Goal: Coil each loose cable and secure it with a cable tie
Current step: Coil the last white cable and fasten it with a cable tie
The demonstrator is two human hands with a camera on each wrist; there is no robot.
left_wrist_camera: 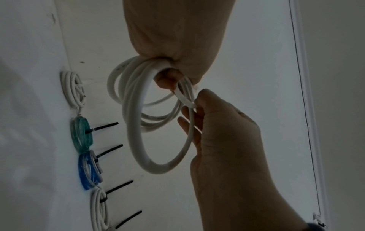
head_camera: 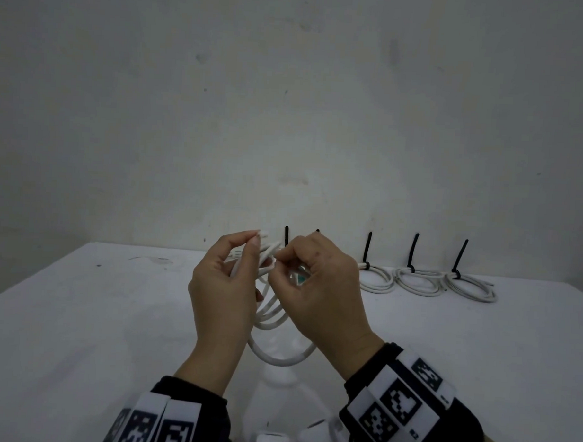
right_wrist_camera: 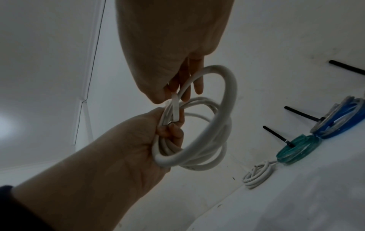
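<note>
A coil of white cable [head_camera: 277, 359] hangs in the air above the white table [head_camera: 112, 313], between my two hands. My left hand [head_camera: 248, 252] grips the top of the bundle, fingers curled round its loops [left_wrist_camera: 136, 140]. A white cable tie [left_wrist_camera: 183, 98] loops round the gripped part of the coil [right_wrist_camera: 227, 96]. My right hand [head_camera: 280, 265] pinches the tie's [right_wrist_camera: 175, 107] free end between thumb and fingertips, right beside the left hand [right_wrist_camera: 164, 134]. The tie's head is hidden among the fingers.
Several coils bound with upright black ties line the table's far edge by the wall: white ones [head_camera: 417, 281], a green one [left_wrist_camera: 81, 136] and a blue one [left_wrist_camera: 87, 170]. A small white coil [right_wrist_camera: 258, 175] with no visible tie lies beside the green one.
</note>
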